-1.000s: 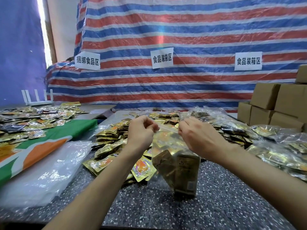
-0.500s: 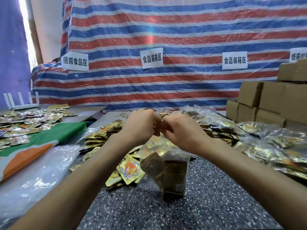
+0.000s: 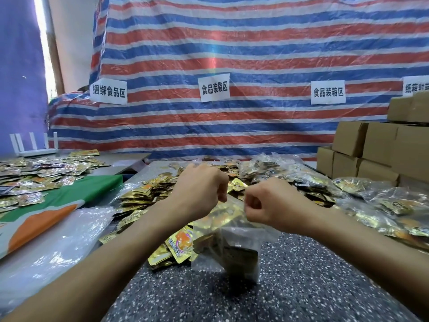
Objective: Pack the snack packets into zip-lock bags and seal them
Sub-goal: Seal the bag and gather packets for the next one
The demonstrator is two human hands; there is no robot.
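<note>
A clear zip-lock bag (image 3: pixel 226 247) filled with gold snack packets stands upright on the speckled table (image 3: pixel 301 287) in front of me. My left hand (image 3: pixel 199 189) pinches the bag's top strip at its left end. My right hand (image 3: pixel 267 203) pinches the same strip a little to the right. The two hands sit a small gap apart above the bag. A heap of loose gold snack packets (image 3: pixel 148 198) lies just behind and left of the bag.
Filled clear bags (image 3: pixel 383 205) are heaped at the right. Brown cardboard boxes (image 3: pixel 371 154) are stacked at the back right. Empty plastic bags (image 3: pixel 51 247) lie at the left beside a green and orange cloth (image 3: pixel 46 205) with more packets. A striped tarp hangs behind.
Half a second ago my hands met at the middle of the bag's top; now they have drawn a little apart along the strip. The bag stays upright.
</note>
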